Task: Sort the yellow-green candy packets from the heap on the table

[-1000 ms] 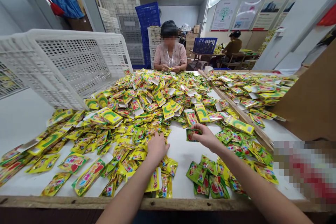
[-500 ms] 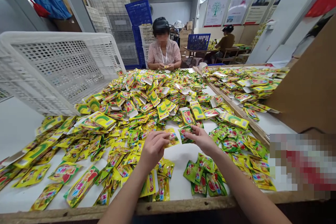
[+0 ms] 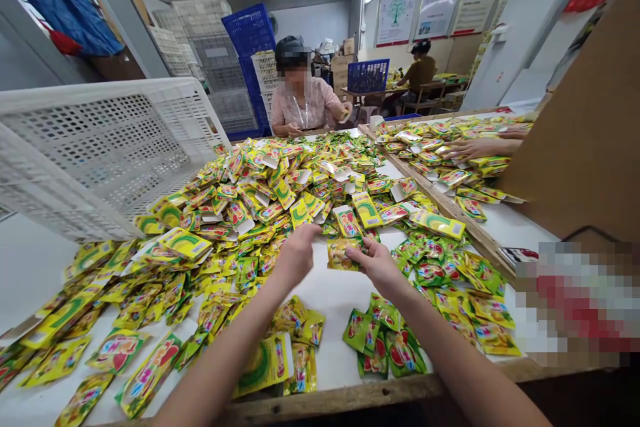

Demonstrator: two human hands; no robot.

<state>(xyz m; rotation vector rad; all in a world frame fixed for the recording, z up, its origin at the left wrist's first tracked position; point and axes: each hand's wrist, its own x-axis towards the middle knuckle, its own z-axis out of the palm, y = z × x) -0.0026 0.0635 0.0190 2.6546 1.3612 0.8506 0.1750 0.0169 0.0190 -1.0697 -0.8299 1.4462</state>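
A big heap of yellow and green sachets covers the white table. My right hand pinches a small stack of sachets held just above the bare middle of the table. My left hand hovers beside that stack with its fingers curled, and I cannot see anything in them. Below my right forearm lies a small pile of green sachets. Yellow sachets lie under my left forearm near the wooden front edge.
A white perforated crate lies tipped on the left. A person sits across the table. Another person's hand rests on sachets beyond a wooden divider. Brown cardboard stands on the right. Stacked crates fill the back.
My left hand picked a yellow sachet from the heap and brought it to my right hand, whose stack now has it in front. Another person's hand appeared at the right.
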